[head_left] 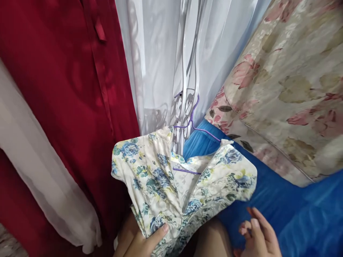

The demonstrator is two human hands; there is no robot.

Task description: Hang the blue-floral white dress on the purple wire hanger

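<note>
A white short-sleeved floral garment [154,178] with blue flowers and green-yellow leaves hangs in front of me on a purple hanger [191,123]. Its V-shaped neck opening is spread, and the hanger's lower bar shows inside. My left hand [144,244] grips the garment low on its left side, thumb over the front and the other fingers hidden behind the cloth. Off to the right, below the garment's right sleeve, my right hand [259,235] is apart from the fabric. Its fingers are loosely bent and separated, with nothing visible in them.
White curved metal bars [184,60] carry the hanger, before a white sheer curtain [155,53]. A dark red curtain [61,82] and a white cloth [40,167] hang at left. At right are a floral drape [294,89] and blue fabric [300,214].
</note>
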